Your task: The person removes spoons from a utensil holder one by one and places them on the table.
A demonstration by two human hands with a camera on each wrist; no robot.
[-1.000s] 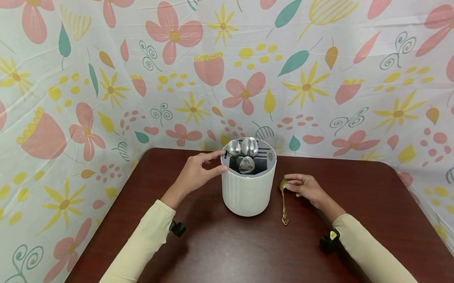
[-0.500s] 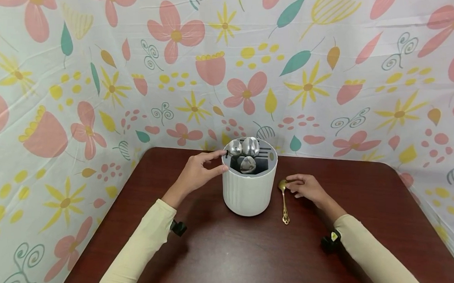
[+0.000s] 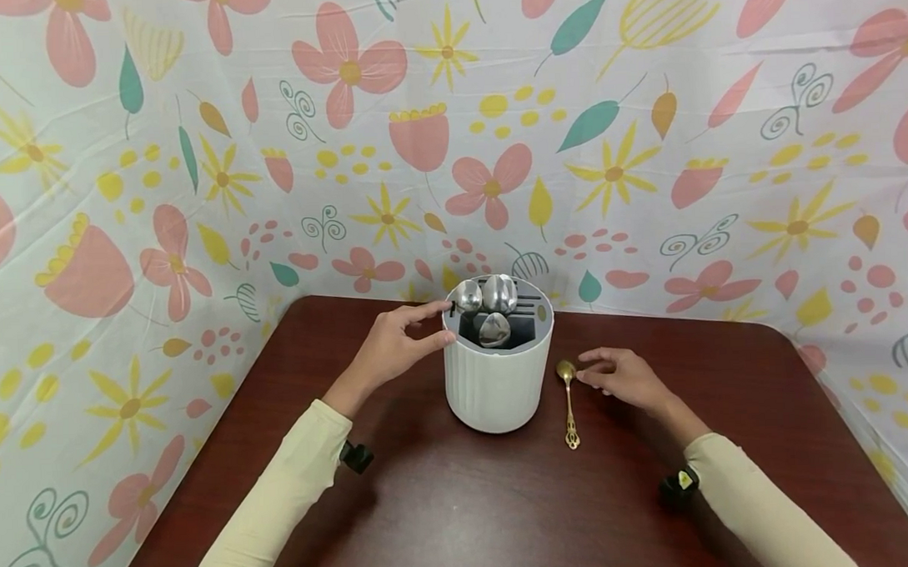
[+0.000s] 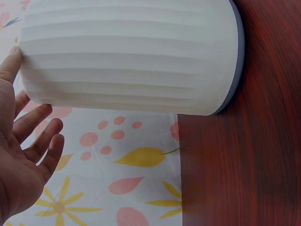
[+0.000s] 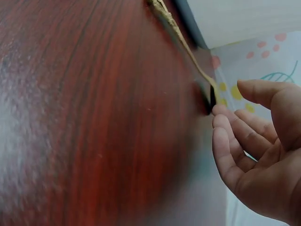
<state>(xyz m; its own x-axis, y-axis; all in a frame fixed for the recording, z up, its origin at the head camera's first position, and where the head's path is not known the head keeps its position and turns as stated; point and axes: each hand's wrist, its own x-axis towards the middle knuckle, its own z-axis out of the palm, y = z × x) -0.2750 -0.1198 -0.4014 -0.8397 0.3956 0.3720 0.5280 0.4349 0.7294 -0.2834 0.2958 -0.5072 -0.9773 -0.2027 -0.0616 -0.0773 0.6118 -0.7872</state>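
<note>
A white ribbed utensil holder [image 3: 495, 390] with a grey slotted top stands upright near the back of the table. Three silver spoons, one of them a front spoon [image 3: 494, 330], stick bowl-up from it. My left hand [image 3: 399, 335] touches the holder's upper left side with thumb and fingertips, fingers fairly straight, as the left wrist view shows too. To the right of the holder a gold spoon [image 3: 565, 370] lies on the table, its ornate handle toward me. Beside its bowl is my right hand [image 3: 626, 382], fingers relaxed and holding nothing; its fingertips [image 5: 220, 110] are close to the spoon.
The dark red-brown table [image 3: 454, 500] has a glossy top and reaches back to a white cloth [image 3: 484, 82] printed with flowers. That cloth also hangs on both sides. A small black camera [image 3: 357, 457] sits on the left wrist, another camera [image 3: 679, 486] on the right.
The right hand has let go of the gold spoon's bowl and drawn slightly to the right. The spoon now lies flat on the table. My left hand stays at the holder.
</note>
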